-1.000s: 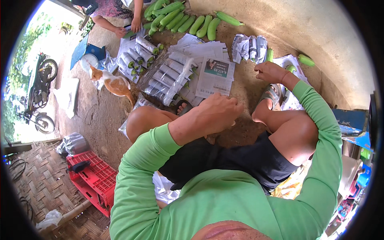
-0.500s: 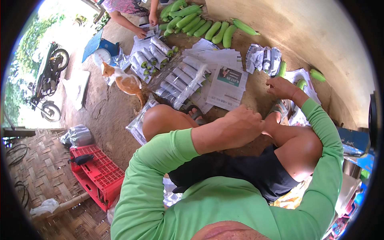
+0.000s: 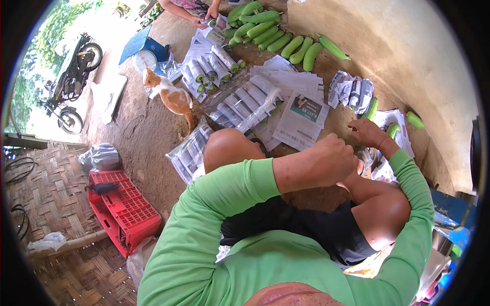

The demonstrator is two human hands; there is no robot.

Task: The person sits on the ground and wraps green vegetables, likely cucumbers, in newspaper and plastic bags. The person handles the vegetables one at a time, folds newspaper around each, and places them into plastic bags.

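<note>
My left hand (image 3: 329, 159) is closed in a fist above my bent legs, its back toward me. Whatever its fingers may hold is hidden. A short way beyond it, my right hand (image 3: 366, 133) has its fingers bent together over my foot; any thing in them is too small or hidden to name. Just past the right hand lie a bare green gourd (image 3: 371, 108), newspaper-wrapped gourds (image 3: 356, 92) and another gourd (image 3: 393, 130) on paper sheets. Between my knees and the far gourds, loose newspaper sheets (image 3: 304, 115) lie beside a clear plastic bag of wrapped gourds (image 3: 240, 104).
Several bare green gourds (image 3: 265, 30) line the wall. Another person's hand (image 3: 213, 11) holds a wrapped gourd at the top. An orange-and-white cat (image 3: 173, 97) stands near a weighing scale (image 3: 146, 61). On the left is a red crate (image 3: 127, 204) with a dark bird (image 3: 104, 187) on it.
The whole view has shifted, so the scene sits farther right and lower. My two hands have come closer together. The other person's hands have lifted a wrapped gourd.
</note>
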